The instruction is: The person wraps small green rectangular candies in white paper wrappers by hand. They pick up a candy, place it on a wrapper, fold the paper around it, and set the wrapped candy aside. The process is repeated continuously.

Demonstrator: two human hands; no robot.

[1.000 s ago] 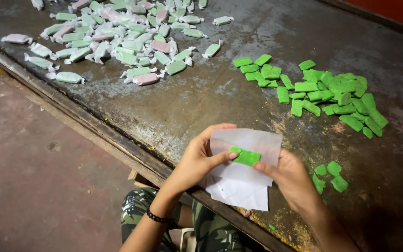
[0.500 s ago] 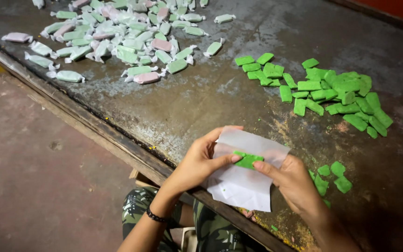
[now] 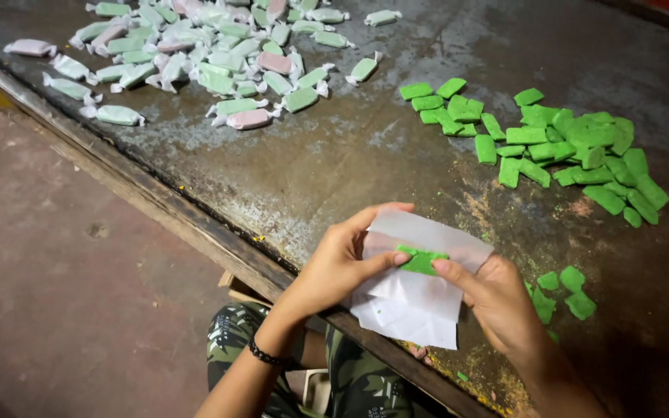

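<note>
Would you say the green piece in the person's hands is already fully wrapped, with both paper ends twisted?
No: the green piece lies exposed on flat white paper, pinched between the left hand and right hand.

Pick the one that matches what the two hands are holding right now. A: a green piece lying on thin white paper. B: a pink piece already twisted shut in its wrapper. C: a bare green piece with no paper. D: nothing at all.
A: the left hand and right hand pinch a green piece that lies on a sheet of thin white paper, with the paper still open around it.
</note>
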